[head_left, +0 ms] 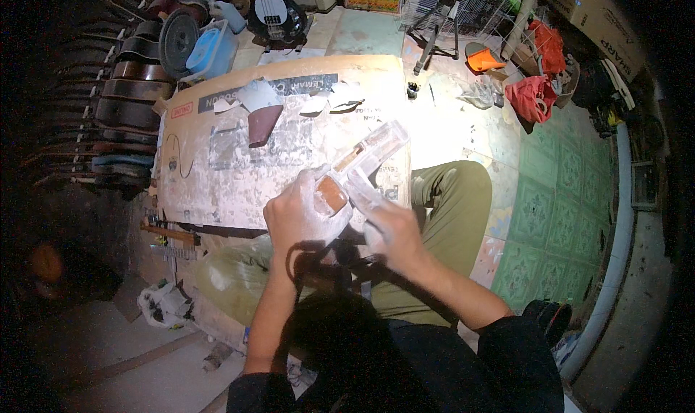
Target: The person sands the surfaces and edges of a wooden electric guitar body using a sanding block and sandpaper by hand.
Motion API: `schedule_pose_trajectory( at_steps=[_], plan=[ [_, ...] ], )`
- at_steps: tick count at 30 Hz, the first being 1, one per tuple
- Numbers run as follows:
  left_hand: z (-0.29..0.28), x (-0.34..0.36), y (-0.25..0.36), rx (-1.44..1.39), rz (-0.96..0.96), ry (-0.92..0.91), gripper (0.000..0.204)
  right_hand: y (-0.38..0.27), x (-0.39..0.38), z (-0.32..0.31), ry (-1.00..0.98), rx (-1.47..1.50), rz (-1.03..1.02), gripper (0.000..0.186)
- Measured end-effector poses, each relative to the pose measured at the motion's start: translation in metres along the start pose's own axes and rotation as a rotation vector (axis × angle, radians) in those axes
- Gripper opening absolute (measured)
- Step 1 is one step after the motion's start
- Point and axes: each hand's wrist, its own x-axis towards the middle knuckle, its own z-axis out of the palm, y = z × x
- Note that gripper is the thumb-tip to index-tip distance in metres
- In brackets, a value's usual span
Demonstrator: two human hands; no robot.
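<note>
Cardboard (239, 196) is covering the work area before the seated person, evidently sparing what is underneath from the white dust that is coating its top. Stacked guitars (134, 109) are lying along the left, presumably to save room. Olive trouser legs (463, 210) are bending around the near edge, bringing the lap close under the work. A black guitar (273, 18) is standing upright beyond the far edge, apparently out of the hands' way. A wooden piece (376, 146) is angling up and to the right above the cardboard, its brown near end showing through the dust. The left hand (304, 214) is curling its fingers firmly around that near end, seemingly to steady it. The right hand (394, 232) is resting its whitened fingers against the piece's right side (whether they are also pinching a separate scrap, I cannot tell). A maroon sheet (265, 125), resembling sandpaper, is lying on the cardboard toward the far edge, probably for easy reach. Pale scraps (346, 96) are resting near it.
</note>
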Motion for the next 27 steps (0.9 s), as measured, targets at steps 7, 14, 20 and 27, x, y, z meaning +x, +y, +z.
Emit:
schedule_pose_trajectory(
  at_steps=[7,14,20,27],
  plan=[
    [-0.005,0.006,0.002,0.028,-0.083,-0.036,0.052,-0.024,0.014,-0.003,-0.026,0.184,0.020,0.058],
    [-0.009,0.007,0.004,0.088,-0.028,-0.048,0.053,-0.013,0.015,0.005,0.012,0.233,-0.042,0.060],
    [-0.005,0.007,-0.003,0.058,-0.016,-0.042,0.052,-0.015,0.012,0.005,-0.099,0.237,0.087,0.064],
    [-0.007,0.010,-0.005,0.006,-0.061,-0.058,0.051,-0.012,0.015,0.000,-0.086,0.040,0.065,0.056]
  ],
)
